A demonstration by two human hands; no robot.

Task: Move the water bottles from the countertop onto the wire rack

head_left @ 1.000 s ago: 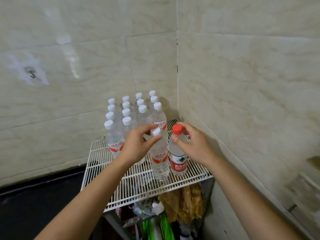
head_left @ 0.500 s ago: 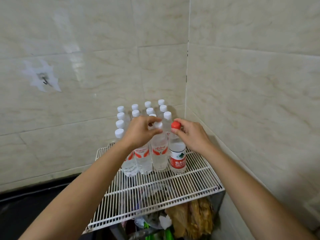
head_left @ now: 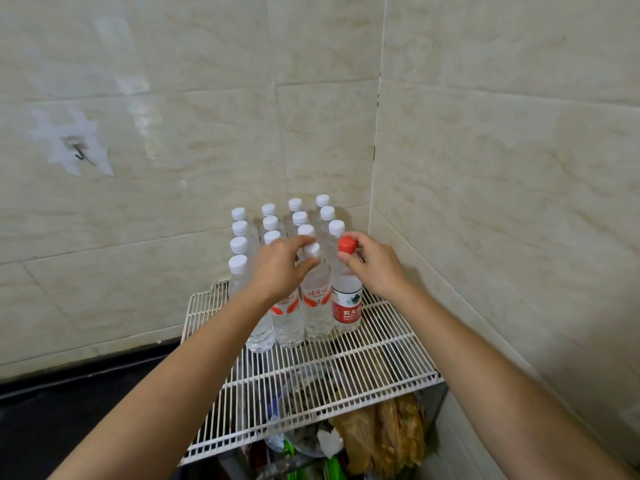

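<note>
1. Fourteen white caps and one red cap showed among the water bottles (head_left: 300, 219) at frame centre.
2. All stood upright, caps up, on the wire rack (head_left: 346, 373).
3. The left hand (head_left: 280, 268) held a grip on a white-capped bottle (head_left: 317, 306) at its neck; the right hand (head_left: 375, 268) pinched the red-capped bottle (head_left: 346, 306).

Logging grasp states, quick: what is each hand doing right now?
Left hand: pinching the white-capped bottle at its cap.
Right hand: pinching the red-capped bottle at its cap.
</note>
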